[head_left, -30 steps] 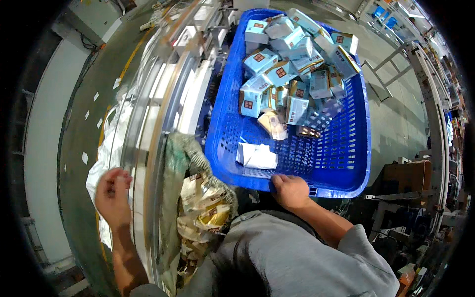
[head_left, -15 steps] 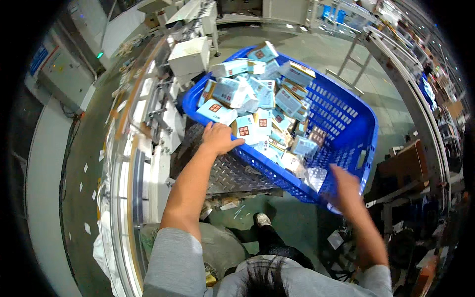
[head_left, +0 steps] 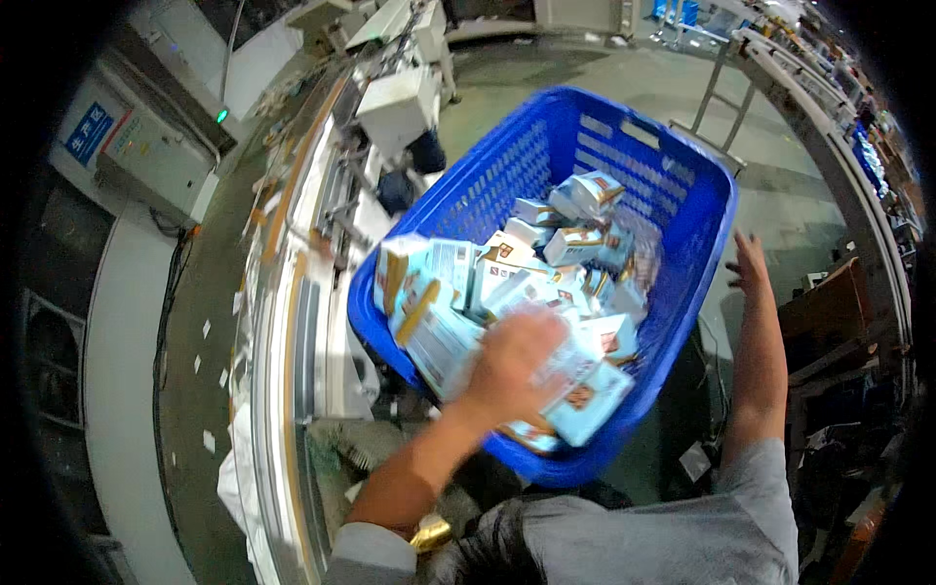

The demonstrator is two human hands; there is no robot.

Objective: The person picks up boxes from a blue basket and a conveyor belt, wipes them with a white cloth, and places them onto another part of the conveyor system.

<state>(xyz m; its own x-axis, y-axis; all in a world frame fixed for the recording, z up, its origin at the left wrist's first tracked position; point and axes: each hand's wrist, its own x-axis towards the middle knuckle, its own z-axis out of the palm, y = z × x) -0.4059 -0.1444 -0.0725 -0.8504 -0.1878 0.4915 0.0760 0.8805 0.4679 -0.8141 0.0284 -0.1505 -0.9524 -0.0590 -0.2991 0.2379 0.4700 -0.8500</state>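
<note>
A blue plastic basket [head_left: 585,107] with slotted walls hangs tilted in front of me, holding several small white and light-blue boxes [head_left: 575,244] with orange marks. My left hand [head_left: 512,361] is blurred and lies on the boxes near the basket's near rim; whether it grips one is unclear. My right hand [head_left: 749,268] is just outside the basket's right wall with its fingers spread, holding nothing. My grey sleeves come in from the lower edge.
A long metal conveyor line [head_left: 292,322] runs along the left, with a white machine unit [head_left: 400,102] at its far end. A grey control cabinet [head_left: 146,146] stands further left. A metal frame [head_left: 721,88] and brown cardboard [head_left: 838,302] are at the right.
The basket has tipped and swung closer. My left hand moved from the basket's left rim onto the boxes. My right hand let go of the lower right rim and rose beside the wall.
</note>
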